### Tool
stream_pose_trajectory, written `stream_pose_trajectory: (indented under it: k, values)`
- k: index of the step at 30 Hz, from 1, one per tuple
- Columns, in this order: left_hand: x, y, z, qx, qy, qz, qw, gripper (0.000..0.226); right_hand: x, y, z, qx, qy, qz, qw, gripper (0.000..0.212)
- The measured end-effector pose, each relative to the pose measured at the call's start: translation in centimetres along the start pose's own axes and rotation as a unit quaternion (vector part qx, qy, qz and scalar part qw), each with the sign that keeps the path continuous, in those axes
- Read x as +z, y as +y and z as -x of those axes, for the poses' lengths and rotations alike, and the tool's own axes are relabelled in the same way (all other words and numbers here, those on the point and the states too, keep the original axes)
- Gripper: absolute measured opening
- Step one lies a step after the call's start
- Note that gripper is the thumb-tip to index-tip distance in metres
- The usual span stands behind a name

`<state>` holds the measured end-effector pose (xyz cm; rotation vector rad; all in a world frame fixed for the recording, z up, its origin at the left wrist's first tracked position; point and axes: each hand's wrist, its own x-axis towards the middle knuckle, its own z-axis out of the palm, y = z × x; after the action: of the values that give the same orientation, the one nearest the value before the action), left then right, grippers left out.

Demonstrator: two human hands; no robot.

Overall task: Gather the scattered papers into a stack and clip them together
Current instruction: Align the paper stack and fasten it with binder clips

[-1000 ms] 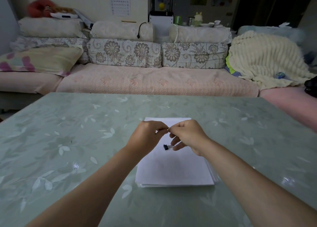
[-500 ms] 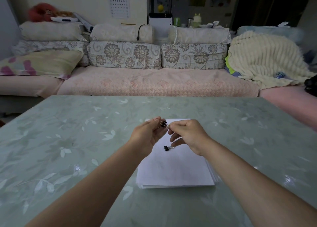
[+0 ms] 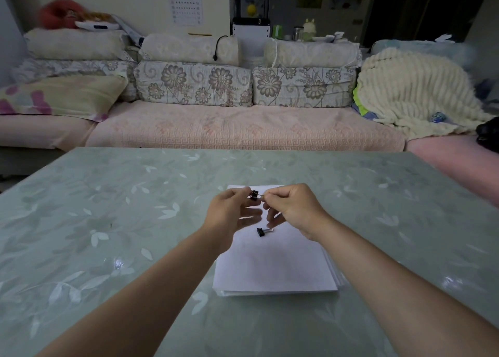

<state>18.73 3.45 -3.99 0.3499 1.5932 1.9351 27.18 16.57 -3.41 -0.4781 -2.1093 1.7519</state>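
A stack of white papers (image 3: 272, 270) lies squared on the green table (image 3: 108, 221), straight in front of me. Above its far edge both hands hold one small black binder clip (image 3: 254, 195). My left hand (image 3: 232, 213) pinches the clip's black body between thumb and fingertips. My right hand (image 3: 293, 208) pinches the clip's wire handle from the right. A second black binder clip (image 3: 263, 231) lies loose on top of the papers, just below my hands.
The table has a glossy leaf pattern. Beyond its far edge stands a sofa (image 3: 229, 129) with flowered cushions, a pillow on the left and a cream blanket (image 3: 415, 92) on the right.
The clip between my hands has come into plain view as my left fingers spread a little. The camera has tilted slightly down. The stack and the loose clip have not moved.
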Motion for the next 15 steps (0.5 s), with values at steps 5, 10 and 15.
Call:
stream_pose_trajectory:
  k: [5, 10, 15]
  values:
    - [-0.1, -0.3, -0.1, 0.004, -0.002, 0.061, 0.998, 0.018, 0.0, -0.2, 0.1, -0.004, -0.035, -0.033, 0.999, 0.019]
    - [-0.2, -0.4, 0.2, 0.041, -0.038, -0.071, 0.996, 0.048, 0.1, 0.2, 0.1, 0.008, -0.012, -0.012, 1.0, 0.017]
    - [-1.3, 0.2, -0.4, 0.074, -0.019, -0.184, 0.98, 0.02, 0.2, 0.5, -0.4, -0.012, -0.014, 0.091, 0.996, 0.014]
